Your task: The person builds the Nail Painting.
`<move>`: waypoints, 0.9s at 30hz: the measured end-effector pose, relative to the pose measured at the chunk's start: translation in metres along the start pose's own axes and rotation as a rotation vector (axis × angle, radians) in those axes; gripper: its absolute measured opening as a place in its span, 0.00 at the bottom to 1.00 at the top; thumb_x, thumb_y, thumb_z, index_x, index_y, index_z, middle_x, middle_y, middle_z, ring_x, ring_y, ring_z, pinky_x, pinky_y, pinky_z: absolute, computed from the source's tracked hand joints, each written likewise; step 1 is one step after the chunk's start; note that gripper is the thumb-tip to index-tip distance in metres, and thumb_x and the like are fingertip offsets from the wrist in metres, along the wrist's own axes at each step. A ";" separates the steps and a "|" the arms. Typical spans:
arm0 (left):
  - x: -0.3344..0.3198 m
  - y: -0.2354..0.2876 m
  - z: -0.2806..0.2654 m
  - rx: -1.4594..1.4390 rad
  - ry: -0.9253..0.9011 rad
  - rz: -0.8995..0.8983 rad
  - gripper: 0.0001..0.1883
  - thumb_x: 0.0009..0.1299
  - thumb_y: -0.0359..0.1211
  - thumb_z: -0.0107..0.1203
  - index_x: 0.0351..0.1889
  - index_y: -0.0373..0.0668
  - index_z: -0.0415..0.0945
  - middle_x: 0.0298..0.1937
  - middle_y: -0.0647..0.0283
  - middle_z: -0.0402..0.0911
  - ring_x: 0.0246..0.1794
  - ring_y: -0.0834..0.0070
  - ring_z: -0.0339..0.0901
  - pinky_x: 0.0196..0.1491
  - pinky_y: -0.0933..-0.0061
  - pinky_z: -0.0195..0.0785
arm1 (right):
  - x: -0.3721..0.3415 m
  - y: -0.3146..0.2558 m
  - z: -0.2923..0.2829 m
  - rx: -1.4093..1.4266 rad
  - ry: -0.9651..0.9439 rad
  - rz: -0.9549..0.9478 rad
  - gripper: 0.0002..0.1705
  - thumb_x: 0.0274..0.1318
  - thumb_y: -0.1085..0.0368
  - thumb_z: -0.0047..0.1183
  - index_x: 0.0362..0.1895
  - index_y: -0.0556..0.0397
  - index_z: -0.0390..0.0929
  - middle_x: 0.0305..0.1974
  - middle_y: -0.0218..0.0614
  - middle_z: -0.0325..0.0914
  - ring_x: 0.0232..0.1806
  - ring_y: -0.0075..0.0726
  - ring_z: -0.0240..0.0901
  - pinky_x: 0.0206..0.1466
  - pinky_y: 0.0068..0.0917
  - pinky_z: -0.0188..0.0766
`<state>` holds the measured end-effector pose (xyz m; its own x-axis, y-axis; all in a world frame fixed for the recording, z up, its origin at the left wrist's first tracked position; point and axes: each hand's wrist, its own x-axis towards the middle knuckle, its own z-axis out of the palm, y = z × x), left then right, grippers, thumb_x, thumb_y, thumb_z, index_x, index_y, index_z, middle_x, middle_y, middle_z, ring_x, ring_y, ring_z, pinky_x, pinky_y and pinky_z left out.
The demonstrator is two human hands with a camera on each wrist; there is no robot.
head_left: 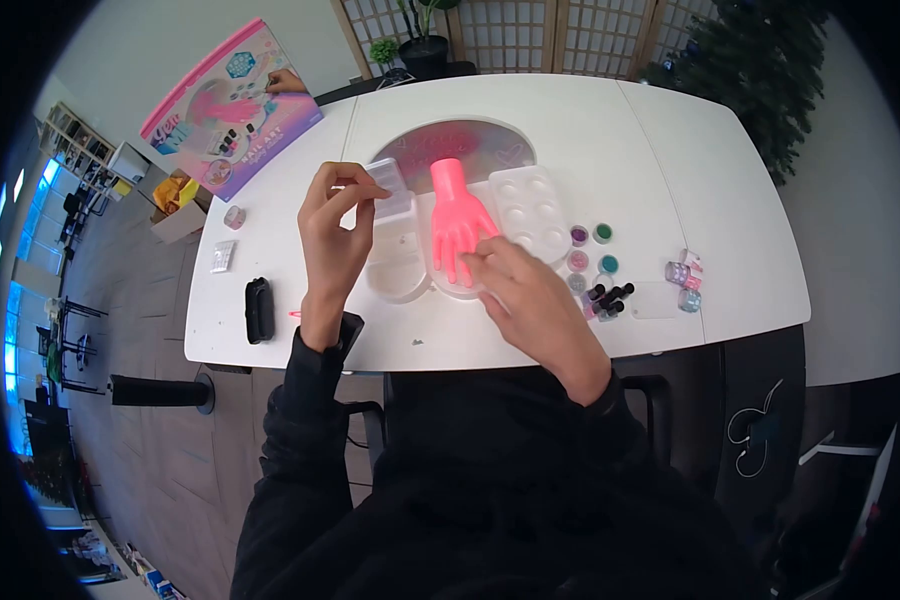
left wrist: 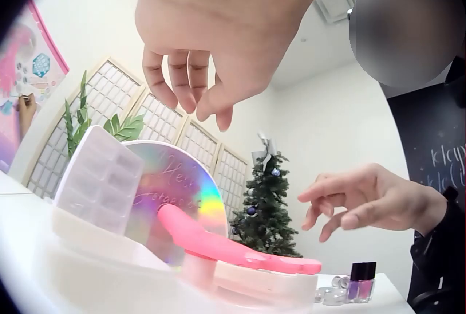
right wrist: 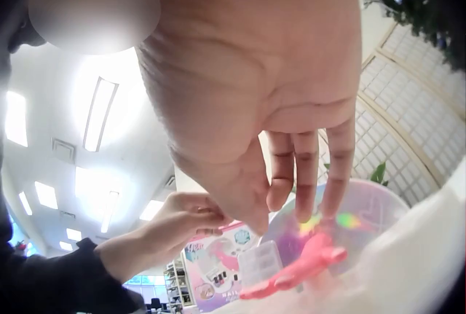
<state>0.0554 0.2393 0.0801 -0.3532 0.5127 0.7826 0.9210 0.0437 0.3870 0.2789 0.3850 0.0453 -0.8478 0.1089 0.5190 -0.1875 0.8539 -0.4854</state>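
Note:
A pink model hand point(head_left: 457, 215) lies on a white plastic base, its fingers toward the person. My left hand point(head_left: 338, 215) is raised above the clear-lidded compartment box point(left wrist: 102, 183), left of the model hand. Its thumb and index fingertips meet in a ring, and I cannot tell whether something tiny is between them. My right hand point(head_left: 530, 300) hovers above the model hand's fingertips, overlapping them in the head view. In the left wrist view, the right hand's fingers are loosely extended, with nothing visible in them.
A white tray point(head_left: 510, 190) with round wells adjoins the base, before a shiny half-round backboard point(head_left: 480, 135). Small glitter pots point(head_left: 608, 264) and black-capped nail polish bottles point(head_left: 615, 300) stand at right. A black case point(head_left: 259, 310) lies left; a nail art box point(head_left: 235, 115) stands at back left.

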 end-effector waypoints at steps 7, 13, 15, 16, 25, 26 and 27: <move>-0.006 0.029 0.006 -0.081 -0.163 0.032 0.15 0.56 0.11 0.62 0.34 0.40 0.88 0.43 0.63 0.81 0.44 0.67 0.82 0.44 0.68 0.75 | -0.020 0.006 -0.061 -0.185 0.228 0.367 0.19 0.57 0.76 0.66 0.53 0.51 0.86 0.42 0.36 0.76 0.40 0.45 0.81 0.41 0.42 0.78; -0.008 0.038 0.014 -0.150 -0.205 0.045 0.15 0.56 0.11 0.62 0.35 0.41 0.89 0.43 0.63 0.79 0.43 0.67 0.82 0.44 0.68 0.74 | -0.055 0.045 -0.098 -0.315 0.235 0.610 0.19 0.58 0.74 0.67 0.55 0.49 0.87 0.41 0.34 0.76 0.41 0.43 0.81 0.42 0.42 0.78; -0.008 0.038 0.018 -0.168 -0.211 0.050 0.15 0.57 0.11 0.61 0.35 0.41 0.89 0.43 0.63 0.79 0.43 0.67 0.82 0.44 0.68 0.75 | -0.071 0.062 -0.108 -0.382 0.239 0.663 0.19 0.59 0.72 0.68 0.56 0.50 0.87 0.42 0.33 0.79 0.42 0.42 0.83 0.45 0.41 0.80; -0.008 0.038 0.019 -0.175 -0.220 0.053 0.15 0.57 0.12 0.61 0.35 0.41 0.89 0.43 0.63 0.78 0.43 0.67 0.82 0.45 0.67 0.75 | -0.075 0.066 -0.113 -0.388 0.234 0.667 0.19 0.59 0.72 0.68 0.56 0.50 0.87 0.42 0.33 0.79 0.42 0.42 0.83 0.45 0.41 0.80; -0.007 0.034 0.033 -0.239 -0.279 -0.011 0.14 0.58 0.17 0.59 0.37 0.42 0.89 0.40 0.62 0.72 0.42 0.68 0.77 0.41 0.69 0.70 | -0.090 0.076 -0.136 -0.399 0.229 0.870 0.18 0.61 0.72 0.67 0.56 0.53 0.88 0.41 0.36 0.82 0.42 0.40 0.85 0.44 0.39 0.81; -0.007 0.034 0.034 -0.231 -0.279 -0.011 0.14 0.58 0.17 0.59 0.37 0.42 0.89 0.40 0.62 0.72 0.42 0.68 0.77 0.41 0.69 0.70 | -0.088 0.075 -0.136 -0.392 0.230 0.865 0.18 0.61 0.72 0.67 0.56 0.53 0.88 0.41 0.36 0.82 0.42 0.40 0.85 0.44 0.39 0.81; -0.007 0.034 0.035 -0.248 -0.291 -0.031 0.14 0.57 0.17 0.59 0.37 0.42 0.89 0.40 0.62 0.70 0.41 0.68 0.75 0.41 0.68 0.70 | -0.086 0.073 -0.137 -0.373 0.227 0.844 0.18 0.61 0.72 0.67 0.56 0.54 0.88 0.41 0.36 0.82 0.42 0.40 0.85 0.44 0.39 0.82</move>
<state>0.0947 0.2670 0.0709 -0.2857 0.7379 0.6114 0.8304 -0.1279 0.5423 0.4058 0.5073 0.0620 -0.5068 0.8272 0.2427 0.6470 0.5510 -0.5271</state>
